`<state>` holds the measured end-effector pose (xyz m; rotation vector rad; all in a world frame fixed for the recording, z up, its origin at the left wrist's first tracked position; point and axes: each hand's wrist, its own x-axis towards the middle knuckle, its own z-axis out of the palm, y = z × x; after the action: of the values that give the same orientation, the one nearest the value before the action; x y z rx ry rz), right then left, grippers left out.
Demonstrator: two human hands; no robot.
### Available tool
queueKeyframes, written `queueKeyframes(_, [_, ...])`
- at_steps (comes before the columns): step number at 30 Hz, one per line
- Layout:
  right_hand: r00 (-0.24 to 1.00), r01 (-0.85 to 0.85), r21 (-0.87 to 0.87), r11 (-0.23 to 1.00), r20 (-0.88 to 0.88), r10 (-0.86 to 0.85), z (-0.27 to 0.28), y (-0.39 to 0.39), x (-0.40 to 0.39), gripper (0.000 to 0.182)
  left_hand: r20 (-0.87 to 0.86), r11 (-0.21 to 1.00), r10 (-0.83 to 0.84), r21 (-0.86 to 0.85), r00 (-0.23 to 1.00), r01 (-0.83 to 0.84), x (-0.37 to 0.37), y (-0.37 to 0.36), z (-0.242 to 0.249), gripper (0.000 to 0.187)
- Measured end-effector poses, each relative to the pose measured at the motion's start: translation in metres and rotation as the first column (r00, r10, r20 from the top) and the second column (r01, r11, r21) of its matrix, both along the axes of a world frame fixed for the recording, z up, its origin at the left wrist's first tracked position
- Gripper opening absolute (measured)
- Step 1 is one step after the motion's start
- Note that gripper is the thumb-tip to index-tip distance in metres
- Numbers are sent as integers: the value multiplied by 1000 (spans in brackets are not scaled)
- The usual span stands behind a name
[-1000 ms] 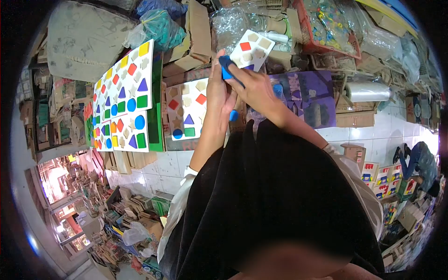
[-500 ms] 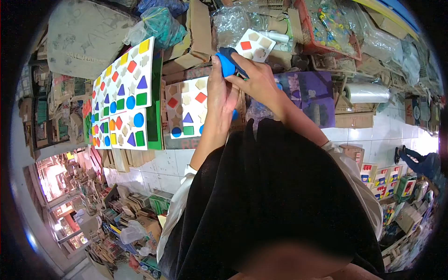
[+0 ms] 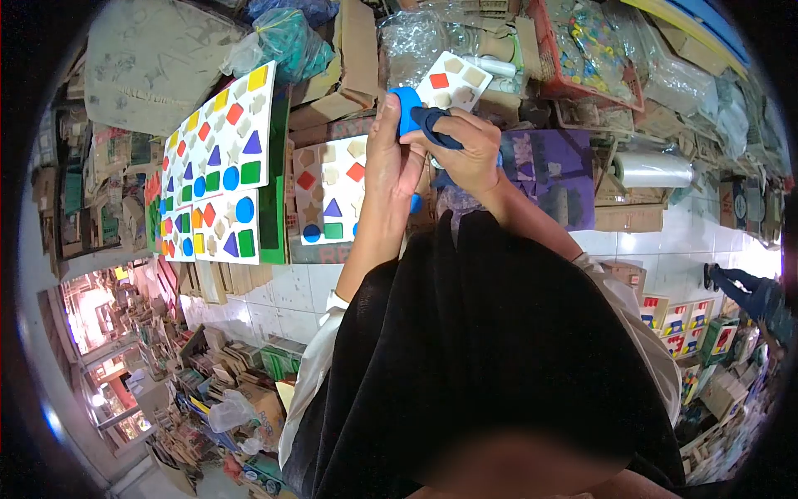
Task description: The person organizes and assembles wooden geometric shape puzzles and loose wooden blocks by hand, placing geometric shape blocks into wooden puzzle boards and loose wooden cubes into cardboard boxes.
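My left hand (image 3: 389,154) grips a round blue disc (image 3: 406,104) between thumb and fingers, held above the bench. My right hand (image 3: 472,150) is closed on a dark navy cloth (image 3: 435,127), which touches the disc's lower right side. Below and left of my hands lies a white shape board (image 3: 314,206) with red, purple, green and blue pieces and pale wooden ones, partly covered by my left forearm. Just beyond the disc is a smaller white board (image 3: 455,81) with a red piece.
White shape boards (image 3: 265,162) with coloured pieces lean at the left. A purple sheet (image 3: 573,183) lies right of my hands. Farther off stand a red crate (image 3: 544,62) of small parts, a plastic roll (image 3: 657,169) and an open cardboard box (image 3: 357,50). Another person (image 3: 744,287) is at far right.
My right hand has shifted a little down and right with the cloth and bent its fingers more. The disc has turned slightly and shows more of its blue face.
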<state>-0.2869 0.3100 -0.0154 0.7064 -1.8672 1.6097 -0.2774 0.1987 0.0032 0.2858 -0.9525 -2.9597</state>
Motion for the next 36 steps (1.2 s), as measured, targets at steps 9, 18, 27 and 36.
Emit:
queueKeyframes(9, [998,-4,289,957,-58,22,7,0,-10,24,132,991,133,-19,982,-131,9,-4,-6,31])
queueKeyframes(18, [974,-65,260,963,-193,118,-2,-3,-6,24,102,991,134,9,986,-135,4,-8,-14,30])
queueKeyframes(27, [984,-171,237,956,-15,179,-8,9,-7,30,159,997,50,-72,986,-39,9,1,-14,32])
queueKeyframes(36, [981,-195,330,923,52,189,-9,12,-16,43,177,990,103,-112,979,-84,14,3,-12,32])
